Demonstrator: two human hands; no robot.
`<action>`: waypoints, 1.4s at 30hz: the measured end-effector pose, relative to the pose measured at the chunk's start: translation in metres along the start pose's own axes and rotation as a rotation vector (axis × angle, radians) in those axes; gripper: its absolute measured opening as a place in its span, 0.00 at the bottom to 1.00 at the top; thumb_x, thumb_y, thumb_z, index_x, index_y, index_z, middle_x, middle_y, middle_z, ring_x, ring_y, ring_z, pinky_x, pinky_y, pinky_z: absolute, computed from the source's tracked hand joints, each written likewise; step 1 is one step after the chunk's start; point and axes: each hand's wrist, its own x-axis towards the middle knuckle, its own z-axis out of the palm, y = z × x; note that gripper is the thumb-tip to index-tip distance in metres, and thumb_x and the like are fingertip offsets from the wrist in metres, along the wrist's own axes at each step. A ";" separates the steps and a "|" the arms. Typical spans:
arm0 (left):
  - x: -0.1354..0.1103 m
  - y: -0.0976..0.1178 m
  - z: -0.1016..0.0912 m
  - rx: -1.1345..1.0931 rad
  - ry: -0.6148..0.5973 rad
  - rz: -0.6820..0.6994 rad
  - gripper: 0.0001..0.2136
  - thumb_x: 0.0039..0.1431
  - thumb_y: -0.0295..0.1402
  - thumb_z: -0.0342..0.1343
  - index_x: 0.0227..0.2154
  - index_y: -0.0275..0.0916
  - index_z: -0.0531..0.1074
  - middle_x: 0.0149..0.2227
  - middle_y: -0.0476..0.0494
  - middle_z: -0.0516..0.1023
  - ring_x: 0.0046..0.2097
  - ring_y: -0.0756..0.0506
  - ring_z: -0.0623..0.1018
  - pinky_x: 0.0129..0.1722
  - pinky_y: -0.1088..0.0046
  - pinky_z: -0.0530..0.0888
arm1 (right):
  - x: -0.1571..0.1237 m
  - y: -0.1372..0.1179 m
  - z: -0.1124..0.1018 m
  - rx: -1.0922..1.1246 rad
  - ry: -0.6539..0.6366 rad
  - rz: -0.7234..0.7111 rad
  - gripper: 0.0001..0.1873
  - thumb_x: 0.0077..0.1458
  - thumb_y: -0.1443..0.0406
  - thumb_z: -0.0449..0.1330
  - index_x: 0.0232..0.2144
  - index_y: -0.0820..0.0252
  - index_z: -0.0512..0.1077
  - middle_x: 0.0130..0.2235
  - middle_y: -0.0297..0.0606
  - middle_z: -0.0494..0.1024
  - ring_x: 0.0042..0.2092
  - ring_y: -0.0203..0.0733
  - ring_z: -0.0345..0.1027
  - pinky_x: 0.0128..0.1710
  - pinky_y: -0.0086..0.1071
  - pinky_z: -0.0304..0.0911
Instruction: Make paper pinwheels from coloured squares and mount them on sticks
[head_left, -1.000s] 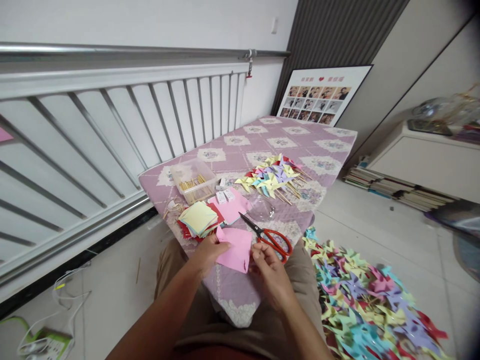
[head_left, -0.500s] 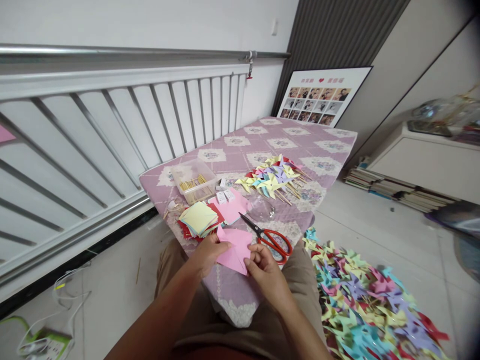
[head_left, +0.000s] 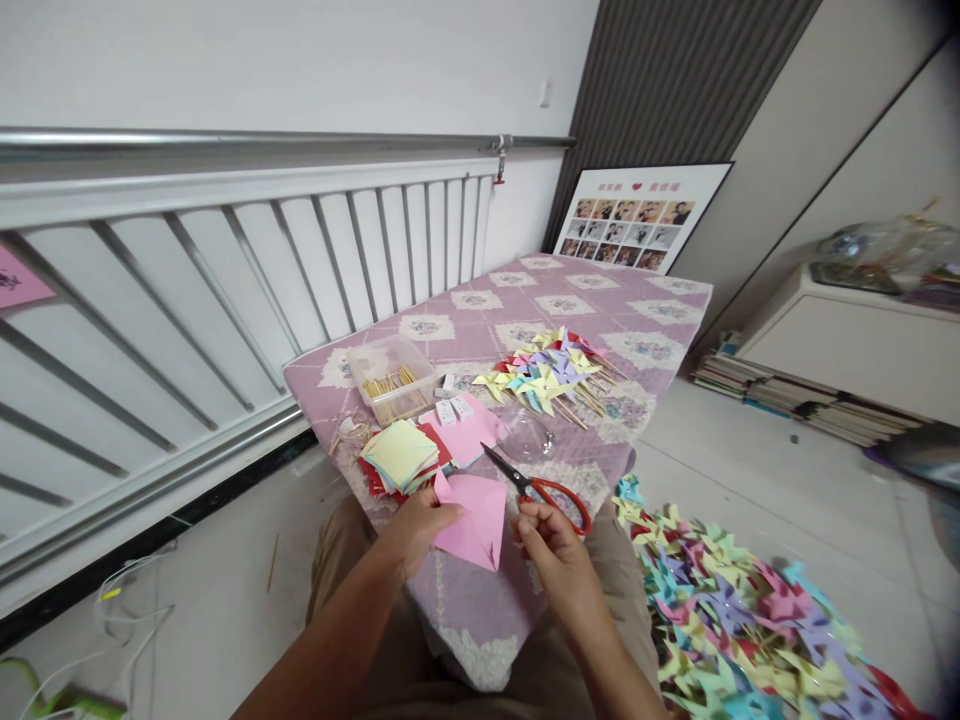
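Observation:
My left hand [head_left: 416, 525] is closed on the left corner of a pink paper square [head_left: 474, 515], which has a diagonal fold and is held just above the near edge of the table [head_left: 480, 600]. My right hand [head_left: 553, 545] is off the paper. Its curled fingers rest against the red handles of the scissors [head_left: 551, 492], which lie on the purple cloth with the blades pointing away to the left. A stack of coloured paper squares [head_left: 401, 455] sits just beyond my left hand.
A clear box of wooden sticks [head_left: 390, 380], small white packets [head_left: 452, 410] and a heap of paper pinwheels [head_left: 547, 375] lie farther back on the table. More pinwheels [head_left: 742, 625] cover the floor at the right. A white railing [head_left: 187, 290] runs along the left.
My right hand let go of the pink paper's right edge and moved right to the scissors' handles. My left hand keeps its hold. The camera tilted up a little.

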 end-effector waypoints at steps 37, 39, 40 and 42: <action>-0.019 0.004 0.007 -0.586 -0.268 0.047 0.28 0.48 0.50 0.63 0.49 0.39 0.72 0.49 0.38 0.77 0.51 0.39 0.75 0.45 0.67 0.72 | -0.004 -0.008 0.016 -0.107 -0.098 -0.221 0.08 0.51 0.63 0.61 0.36 0.56 0.76 0.35 0.38 0.80 0.36 0.43 0.73 0.38 0.33 0.68; -0.021 -0.001 0.015 -0.652 -0.226 0.065 0.28 0.50 0.48 0.63 0.51 0.40 0.70 0.53 0.39 0.75 0.55 0.40 0.72 0.50 0.66 0.71 | -0.004 -0.008 0.018 -0.097 -0.081 -0.227 0.09 0.51 0.63 0.61 0.36 0.56 0.76 0.35 0.38 0.80 0.36 0.43 0.73 0.38 0.33 0.68; -0.022 -0.003 0.019 -0.675 -0.218 0.068 0.27 0.51 0.47 0.63 0.52 0.39 0.70 0.55 0.38 0.74 0.57 0.40 0.71 0.52 0.66 0.70 | -0.004 -0.008 0.018 -0.090 -0.076 -0.228 0.09 0.51 0.63 0.61 0.36 0.56 0.77 0.35 0.38 0.80 0.37 0.43 0.73 0.38 0.33 0.68; -0.023 -0.007 0.027 -0.697 -0.216 0.083 0.26 0.52 0.44 0.62 0.52 0.38 0.70 0.55 0.37 0.74 0.58 0.39 0.70 0.55 0.63 0.68 | -0.005 -0.010 0.020 -0.076 -0.074 -0.224 0.09 0.50 0.62 0.62 0.36 0.56 0.77 0.36 0.39 0.80 0.37 0.44 0.73 0.38 0.34 0.68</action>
